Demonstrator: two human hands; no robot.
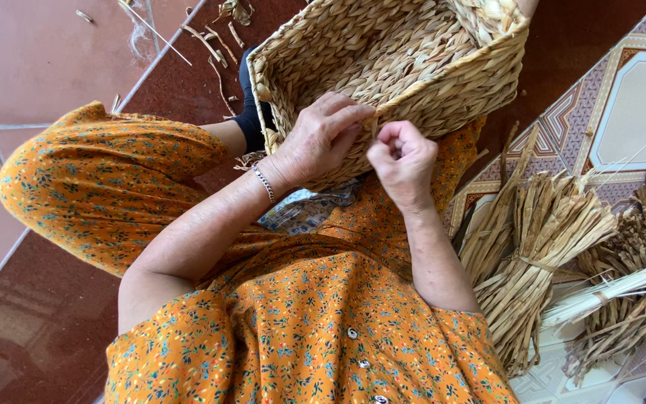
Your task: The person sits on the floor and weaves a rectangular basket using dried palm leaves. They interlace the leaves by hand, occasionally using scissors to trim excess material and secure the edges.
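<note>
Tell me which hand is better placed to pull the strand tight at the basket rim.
Likely the right hand: it pinches a strand beside the tan woven straw basket's rim, while the left hand lies pressed flat against the wall.

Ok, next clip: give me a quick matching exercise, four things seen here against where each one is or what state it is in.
Things:
1. woven basket
2. left hand
3. right hand
4. bundle of dried stalks

Places or states:
A. lying tied on the patterned floor tiles
B. closed in a pinch just below the basket rim
C. resting on the lap, opening turned toward the camera
D. spread over the basket's near wall, a bracelet at the wrist

Pairs: 1-C, 2-D, 3-B, 4-A
</note>
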